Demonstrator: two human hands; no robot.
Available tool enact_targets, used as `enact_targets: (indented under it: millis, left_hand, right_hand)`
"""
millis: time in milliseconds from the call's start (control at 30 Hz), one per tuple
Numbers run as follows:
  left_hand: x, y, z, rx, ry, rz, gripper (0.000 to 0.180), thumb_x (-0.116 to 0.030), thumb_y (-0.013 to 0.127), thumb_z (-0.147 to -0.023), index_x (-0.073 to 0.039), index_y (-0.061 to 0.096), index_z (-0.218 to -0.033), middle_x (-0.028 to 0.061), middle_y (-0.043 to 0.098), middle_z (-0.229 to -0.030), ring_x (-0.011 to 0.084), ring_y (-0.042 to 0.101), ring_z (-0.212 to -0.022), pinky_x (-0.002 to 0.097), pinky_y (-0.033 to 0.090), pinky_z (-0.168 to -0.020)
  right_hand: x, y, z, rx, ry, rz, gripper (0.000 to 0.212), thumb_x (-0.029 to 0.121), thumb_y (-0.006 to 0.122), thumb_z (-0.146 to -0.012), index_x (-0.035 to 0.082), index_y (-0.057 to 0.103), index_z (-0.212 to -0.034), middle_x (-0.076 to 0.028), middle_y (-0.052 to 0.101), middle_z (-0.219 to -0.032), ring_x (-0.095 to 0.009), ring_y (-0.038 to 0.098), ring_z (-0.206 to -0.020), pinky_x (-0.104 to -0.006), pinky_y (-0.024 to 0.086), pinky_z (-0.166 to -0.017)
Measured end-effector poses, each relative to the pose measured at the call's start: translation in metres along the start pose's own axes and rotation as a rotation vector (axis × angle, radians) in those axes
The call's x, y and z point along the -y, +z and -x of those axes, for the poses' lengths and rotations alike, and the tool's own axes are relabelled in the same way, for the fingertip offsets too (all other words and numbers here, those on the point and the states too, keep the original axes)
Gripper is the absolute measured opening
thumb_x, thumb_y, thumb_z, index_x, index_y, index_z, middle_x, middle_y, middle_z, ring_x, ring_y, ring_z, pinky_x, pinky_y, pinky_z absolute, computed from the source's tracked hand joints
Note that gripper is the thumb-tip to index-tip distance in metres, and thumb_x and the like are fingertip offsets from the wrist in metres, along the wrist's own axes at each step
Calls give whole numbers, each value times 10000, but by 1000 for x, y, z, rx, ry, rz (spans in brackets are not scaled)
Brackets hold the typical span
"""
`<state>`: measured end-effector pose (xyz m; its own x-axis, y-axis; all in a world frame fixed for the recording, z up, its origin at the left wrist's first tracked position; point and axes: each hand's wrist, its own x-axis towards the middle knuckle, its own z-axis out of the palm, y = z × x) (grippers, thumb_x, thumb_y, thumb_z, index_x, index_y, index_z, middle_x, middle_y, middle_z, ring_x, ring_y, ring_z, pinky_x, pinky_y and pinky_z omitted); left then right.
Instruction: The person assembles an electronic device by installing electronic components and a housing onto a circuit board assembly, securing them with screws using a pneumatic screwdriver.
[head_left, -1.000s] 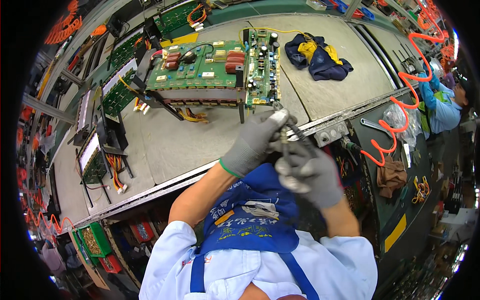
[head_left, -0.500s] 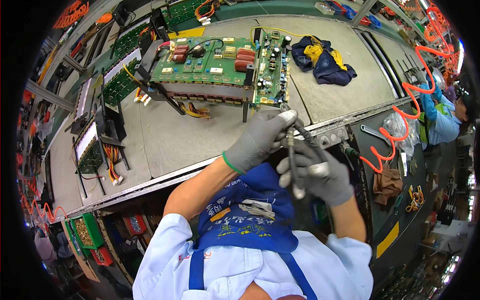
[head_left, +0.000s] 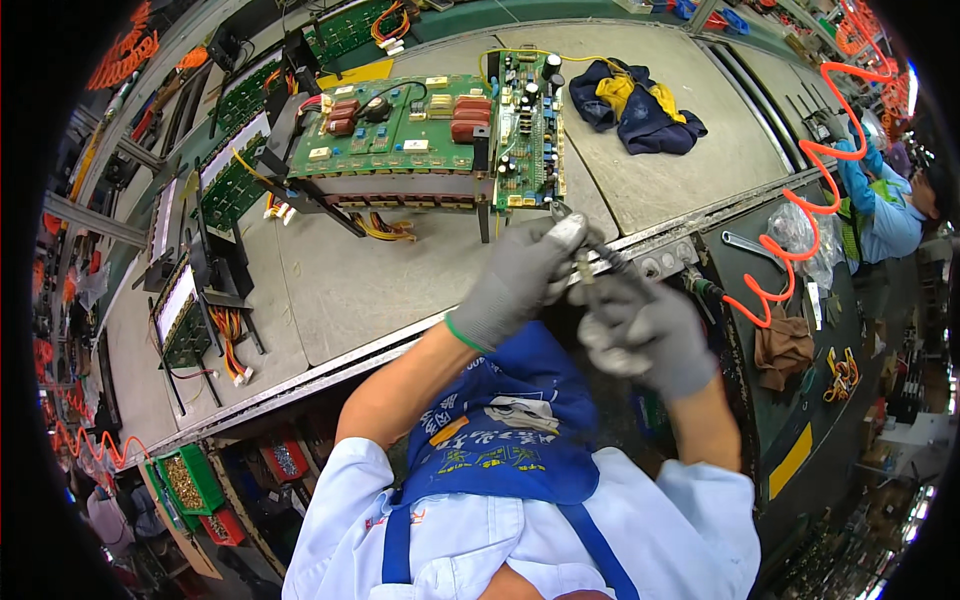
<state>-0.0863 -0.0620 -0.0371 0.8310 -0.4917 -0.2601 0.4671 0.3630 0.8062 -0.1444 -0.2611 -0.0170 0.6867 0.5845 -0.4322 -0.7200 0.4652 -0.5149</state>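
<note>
Both my hands wear grey gloves and meet just in front of the bench edge. A pair of dark-handled pliers (head_left: 618,264) lies between them, its tip pointing up and left toward the circuit board. The thumb and fingers of my left hand (head_left: 512,280) close around the head end of the pliers. My right hand (head_left: 655,335) wraps the handles, somewhat blurred by motion. Right behind the tip stands a black-framed assembly with a green circuit board (head_left: 395,130) on top and a narrower upright-parts board (head_left: 528,130) at its right end. Whether the tip touches it, I cannot tell.
A dark blue and yellow cloth (head_left: 650,115) lies right of the assembly. More framed boards (head_left: 190,300) stand at the left. A coiled orange hose (head_left: 770,250) hangs at the right, near a wrench (head_left: 750,246). Parts bins (head_left: 190,480) sit lower left. Another person (head_left: 885,215) works far right.
My right hand has shifted slightly right, and its fingers have closed in on the handles, which were spread apart before. My left hand stays at the head end. The view has shifted a little.
</note>
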Motion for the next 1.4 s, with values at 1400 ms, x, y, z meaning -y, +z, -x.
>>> enact_targets:
  millis: [1400]
  left_hand:
    - [20, 25, -25, -153, 91, 204, 335, -367, 494, -1051, -56, 585, -966, -39, 470, -666, 70, 427, -537, 229, 357, -483]
  right_hand:
    - [124, -17, -6, 120, 346, 574, 773, 158, 649, -723, -126, 373, -1387, -323, 668, -1017, -321, 734, -699, -273, 569, -438]
